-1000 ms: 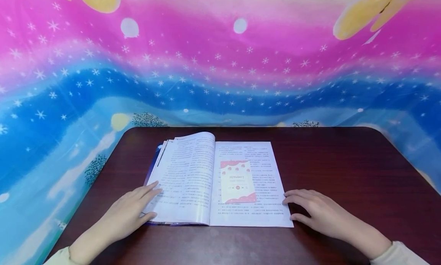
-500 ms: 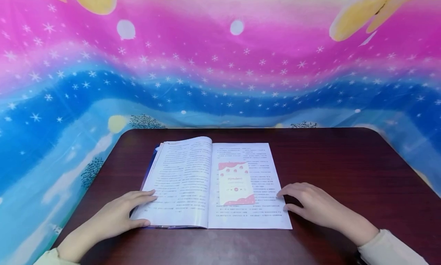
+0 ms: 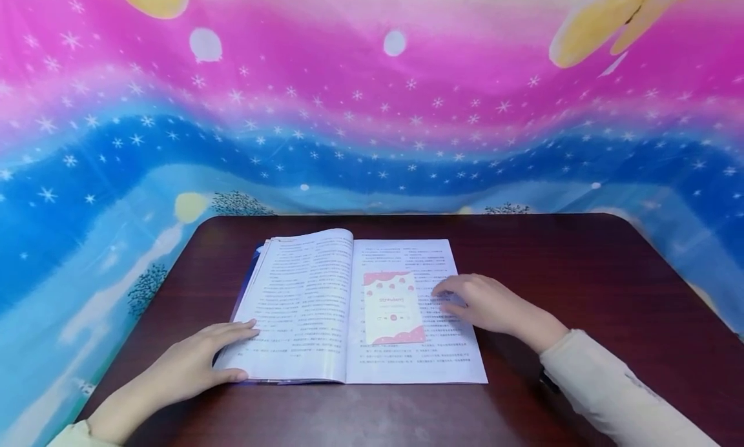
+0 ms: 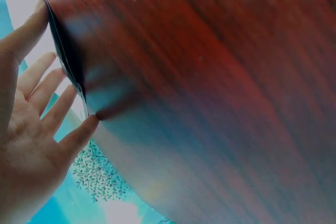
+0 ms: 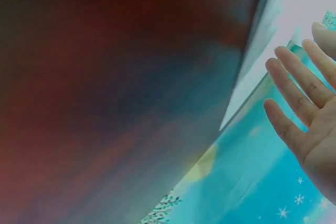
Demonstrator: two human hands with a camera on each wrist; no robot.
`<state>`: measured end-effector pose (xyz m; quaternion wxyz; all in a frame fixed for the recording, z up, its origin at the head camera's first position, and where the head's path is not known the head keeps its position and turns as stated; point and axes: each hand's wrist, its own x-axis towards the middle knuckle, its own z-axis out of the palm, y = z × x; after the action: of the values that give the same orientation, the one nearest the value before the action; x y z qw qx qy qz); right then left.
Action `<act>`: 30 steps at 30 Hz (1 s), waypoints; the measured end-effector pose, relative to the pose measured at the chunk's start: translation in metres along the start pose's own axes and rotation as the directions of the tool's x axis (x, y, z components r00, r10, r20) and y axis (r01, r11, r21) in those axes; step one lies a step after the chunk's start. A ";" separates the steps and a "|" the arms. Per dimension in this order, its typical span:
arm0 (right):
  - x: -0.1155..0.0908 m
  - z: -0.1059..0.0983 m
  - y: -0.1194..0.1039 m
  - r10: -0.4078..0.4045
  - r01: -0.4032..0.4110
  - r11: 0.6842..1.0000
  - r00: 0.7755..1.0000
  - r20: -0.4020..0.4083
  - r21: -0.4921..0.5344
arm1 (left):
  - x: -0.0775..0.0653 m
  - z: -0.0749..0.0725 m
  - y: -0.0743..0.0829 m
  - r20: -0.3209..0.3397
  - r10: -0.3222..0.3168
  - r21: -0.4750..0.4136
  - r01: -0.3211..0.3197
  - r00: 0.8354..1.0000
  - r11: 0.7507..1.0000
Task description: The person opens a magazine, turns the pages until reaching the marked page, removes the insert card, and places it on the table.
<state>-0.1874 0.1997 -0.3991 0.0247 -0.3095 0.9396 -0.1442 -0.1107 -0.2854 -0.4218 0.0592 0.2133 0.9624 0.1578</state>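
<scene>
An open magazine [image 3: 290, 305] lies on the dark wooden table, its left pages bowed up near the spine. On its right page rests a white and pink card [image 3: 392, 308] printed with strawberries and the word "strawberry". My left hand [image 3: 194, 356] rests at the magazine's left edge, fingers on the page and thumb by the lower corner. In the left wrist view, the fingertips of that hand [image 4: 42, 114] meet the page edges. My right hand [image 3: 482, 298] hovers over the right page, just right of the card, holding nothing. The right wrist view shows its fingers [image 5: 302, 82] spread and relaxed.
The brown table [image 3: 569, 266] has rounded far corners and extends to both sides of the magazine. Behind it hangs a pink and blue cloth backdrop [image 3: 349, 124] with snowflakes. A dark band [image 3: 549, 379] shows under the right sleeve.
My right hand has left the magazine's right edge and moved inward and up over the page toward the card. My left hand has slid slightly toward the lower left corner.
</scene>
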 end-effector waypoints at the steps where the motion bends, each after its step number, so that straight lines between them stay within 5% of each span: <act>1: 0.007 -0.001 0.000 0.007 -0.007 1.000 1.000 0.003 0.007 | 0.000 0.000 0.000 -0.001 0.001 0.001 -0.001 1.000 1.000; 10: 0.072 0.003 0.002 0.057 -0.077 0.982 0.992 0.114 0.175 | -0.002 0.002 -0.001 0.021 -0.025 -0.023 0.025 0.999 0.999; 16: 0.104 0.014 0.004 0.027 -0.093 0.923 0.984 0.177 0.373 | -0.003 0.004 0.000 0.044 -0.044 -0.026 0.045 0.998 0.999; 21: 0.117 0.019 0.001 0.035 -0.126 0.889 0.977 0.209 0.441 | -0.001 0.003 0.001 0.041 -0.039 -0.025 0.040 0.998 0.999; 30: 0.122 0.017 -0.002 0.030 -0.128 0.905 0.971 0.239 0.406 | 0.001 -0.002 0.003 0.030 -0.046 -0.015 0.047 0.998 0.999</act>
<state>-0.2821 0.1223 -0.4093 0.2036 -0.2727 0.8896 -0.3046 -0.1104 -0.2831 -0.4188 0.0788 0.1927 0.9648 0.1605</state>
